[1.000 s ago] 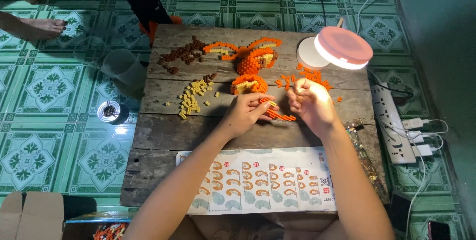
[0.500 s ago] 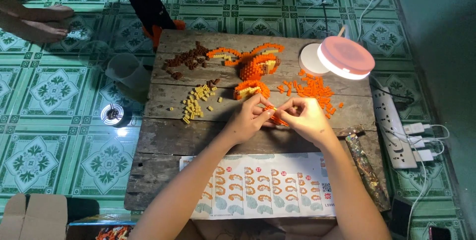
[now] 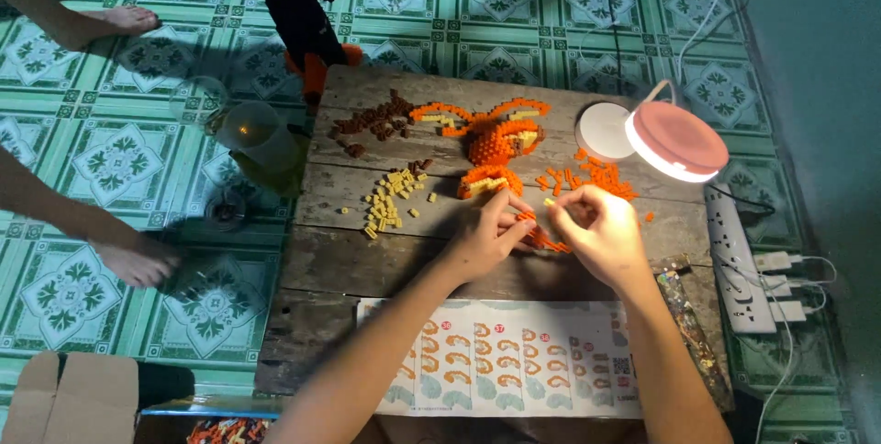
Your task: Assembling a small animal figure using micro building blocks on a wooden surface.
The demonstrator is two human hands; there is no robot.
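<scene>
My left hand (image 3: 486, 235) and my right hand (image 3: 601, 231) meet over a low wooden table (image 3: 367, 260). Between their fingertips they pinch a short curved strip of small orange bricks (image 3: 541, 235). Just beyond the hands stands a partly built orange brick figure (image 3: 491, 137) with yellow patches. Loose orange bricks (image 3: 596, 178) lie to its right, a heap of yellow bricks (image 3: 390, 201) to its left, and brown bricks (image 3: 372, 121) at the far left corner. A printed instruction sheet (image 3: 500, 361) lies at the near edge.
A pink round desk lamp (image 3: 674, 139) shines at the table's right. A white power strip (image 3: 739, 256) with plugs lies on the green tiled floor. Clear plastic cups (image 3: 252, 132) stand left of the table. Another person's bare feet (image 3: 138, 260) rest on the tiles. A cardboard box (image 3: 69, 398) sits bottom left.
The camera has tilted, so the table sits lower in view. Both hands stay together on the orange strip, with the fingers shifting slightly along it.
</scene>
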